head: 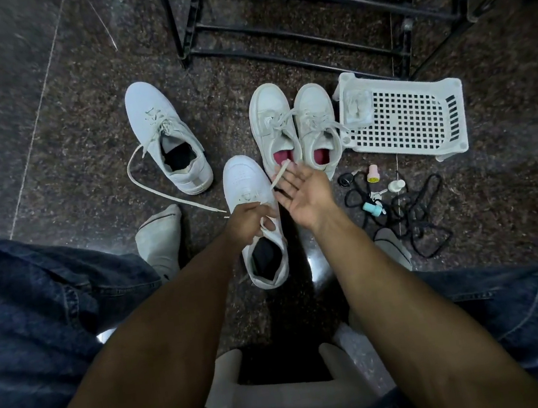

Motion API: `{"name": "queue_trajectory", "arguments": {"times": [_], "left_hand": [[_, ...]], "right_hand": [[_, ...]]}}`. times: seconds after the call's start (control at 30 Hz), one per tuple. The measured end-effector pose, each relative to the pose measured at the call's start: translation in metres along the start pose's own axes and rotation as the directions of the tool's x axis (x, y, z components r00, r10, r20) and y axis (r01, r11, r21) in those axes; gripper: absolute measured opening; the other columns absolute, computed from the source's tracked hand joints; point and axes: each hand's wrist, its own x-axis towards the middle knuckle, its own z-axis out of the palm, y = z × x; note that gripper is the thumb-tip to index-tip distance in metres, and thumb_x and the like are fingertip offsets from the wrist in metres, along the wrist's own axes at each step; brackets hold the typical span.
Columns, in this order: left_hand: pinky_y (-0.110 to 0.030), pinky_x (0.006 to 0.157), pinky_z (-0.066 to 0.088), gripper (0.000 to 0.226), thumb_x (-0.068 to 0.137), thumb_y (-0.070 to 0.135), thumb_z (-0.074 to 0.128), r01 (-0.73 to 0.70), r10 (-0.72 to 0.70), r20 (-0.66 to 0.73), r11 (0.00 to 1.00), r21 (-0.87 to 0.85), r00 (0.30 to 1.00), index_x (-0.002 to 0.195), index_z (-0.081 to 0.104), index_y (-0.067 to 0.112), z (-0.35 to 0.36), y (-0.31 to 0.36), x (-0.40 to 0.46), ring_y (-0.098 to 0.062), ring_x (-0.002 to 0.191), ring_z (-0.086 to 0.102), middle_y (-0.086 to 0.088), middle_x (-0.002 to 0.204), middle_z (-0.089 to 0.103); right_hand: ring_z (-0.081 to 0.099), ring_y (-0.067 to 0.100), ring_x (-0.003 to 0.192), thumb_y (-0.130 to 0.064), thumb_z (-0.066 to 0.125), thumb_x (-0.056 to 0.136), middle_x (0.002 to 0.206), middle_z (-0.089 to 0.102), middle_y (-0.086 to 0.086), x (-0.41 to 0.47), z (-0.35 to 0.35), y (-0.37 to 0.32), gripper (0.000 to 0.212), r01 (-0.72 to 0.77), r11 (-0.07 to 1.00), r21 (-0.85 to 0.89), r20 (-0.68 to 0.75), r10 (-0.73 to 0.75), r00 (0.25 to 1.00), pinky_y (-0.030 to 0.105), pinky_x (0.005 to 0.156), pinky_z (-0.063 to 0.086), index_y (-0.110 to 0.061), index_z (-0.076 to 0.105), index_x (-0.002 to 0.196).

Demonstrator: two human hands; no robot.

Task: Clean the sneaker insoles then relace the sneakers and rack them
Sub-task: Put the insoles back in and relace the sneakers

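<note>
Now left hand (252, 220) pinches lace (279, 175); right hand (304, 193) open, palm up.

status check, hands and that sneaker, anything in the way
Left hand pinching lace at the near sneaker. Right hand open, lace end across fingers. Black cords lie right, clear.

**Clutter on a speckled stone floor**

We look down on a dark speckled stone floor (78, 133). A white perforated plastic basket (407, 118) lies tipped on its side, with a crumpled clear plastic wrapper (356, 107) against its left end. Just below it we see a tangle of black cord (414, 218), and among the loops a small pink bottle (374, 174), a small white bottle (396, 185) and a small teal bottle (372, 209).
</note>
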Motion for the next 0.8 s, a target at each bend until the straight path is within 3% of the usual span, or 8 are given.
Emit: {"name": "queue_trajectory", "arguments": {"times": [0.07,0.17,0.27,0.33,0.43,0.5,0.67,0.8], "left_hand": [[-0.017,0.04,0.023,0.017,0.089,0.017,0.051,0.047,-0.047,0.037,0.999,0.005,0.998,0.083,0.067,0.013,-0.002,0.002,0.0,-0.013,0.048,0.041,-0.003,0.067,0.064],[-0.018,0.044,0.029,0.025,0.093,0.022,0.046,0.064,-0.064,0.024,0.998,-0.022,0.998,0.087,0.066,0.008,-0.005,-0.002,0.004,-0.014,0.048,0.046,-0.011,0.08,0.07],[-0.02,0.046,0.034,0.028,0.09,0.019,0.047,0.058,-0.058,0.002,0.996,-0.071,0.998,0.082,0.068,0.003,-0.003,-0.005,0.005,-0.016,0.048,0.048,-0.019,0.086,0.072],[-0.02,0.047,0.033,0.027,0.087,0.018,0.048,0.063,-0.063,0.005,0.994,-0.093,0.998,0.074,0.068,0.004,-0.004,-0.006,0.006,-0.016,0.048,0.048,-0.017,0.084,0.072],[-0.02,0.046,0.034,0.023,0.087,0.019,0.049,0.078,-0.078,0.006,0.992,-0.097,0.997,0.078,0.065,0.006,-0.003,-0.005,0.008,-0.016,0.048,0.047,-0.012,0.078,0.072],[-0.021,0.047,0.034,0.021,0.087,0.018,0.049,0.087,-0.088,-0.007,0.989,-0.117,0.996,0.079,0.063,0.005,-0.002,-0.006,0.009,-0.017,0.047,0.047,-0.01,0.071,0.071],[-0.02,0.045,0.037,0.022,0.083,0.013,0.052,0.103,-0.107,-0.004,0.971,-0.217,0.994,0.073,0.067,0.001,-0.006,-0.01,0.011,-0.016,0.044,0.049,-0.013,0.07,0.068],[-0.021,0.041,0.035,0.028,0.081,0.006,0.055,0.006,-0.048,-0.141,0.959,-0.282,0.989,0.057,0.069,0.006,-0.006,-0.014,0.013,-0.019,0.046,0.045,-0.014,0.058,0.055]], "right_hand": [[0.06,0.021,0.11,-0.007,0.046,0.096,0.113,0.066,0.006,0.001,-0.009,0.011,0.024,0.091,0.953,-0.288,0.008,-0.093,0.996,0.034,0.094,0.047,-0.008,0.063,0.113],[0.065,0.024,0.093,0.007,0.055,0.089,0.095,0.068,0.01,0.003,-0.022,0.03,0.021,0.159,0.746,-0.647,0.074,-0.146,0.986,0.042,0.093,0.054,-0.006,0.066,0.102],[0.067,0.025,0.072,0.01,0.059,0.088,0.078,0.067,0.015,0.002,-0.028,0.034,0.013,0.213,0.702,-0.68,0.129,-0.171,0.977,0.044,0.082,0.057,0.0,0.065,0.087],[0.066,0.016,0.064,0.012,0.06,0.086,0.074,0.065,0.01,0.004,-0.029,0.031,0.019,0.271,0.632,-0.726,0.173,-0.213,0.962,0.033,0.07,0.058,-0.004,0.064,0.078],[0.062,0.012,0.07,0.013,0.064,0.083,0.086,0.063,0.007,0.007,-0.026,0.024,0.02,0.335,0.505,-0.796,0.263,-0.211,0.941,0.022,0.066,0.055,-0.005,0.063,0.092],[0.067,0.018,0.068,0.014,0.062,0.084,0.086,0.066,0.014,0.008,-0.024,0.021,0.021,0.326,0.48,-0.815,0.291,-0.148,0.945,0.027,0.07,0.058,0.0,0.065,0.099],[0.063,0.007,0.059,0.013,0.062,0.081,0.062,0.065,-0.005,0.013,-0.026,0.017,0.031,0.33,0.346,-0.878,0.264,-0.225,0.938,0.026,0.063,0.054,-0.013,0.067,0.064],[0.056,0.006,0.054,0.009,0.059,0.086,0.068,0.064,-0.004,0.004,-0.037,0.005,0.025,0.142,0.393,-0.908,0.156,0.004,0.988,0.027,0.06,0.058,-0.012,0.067,0.076]]}}
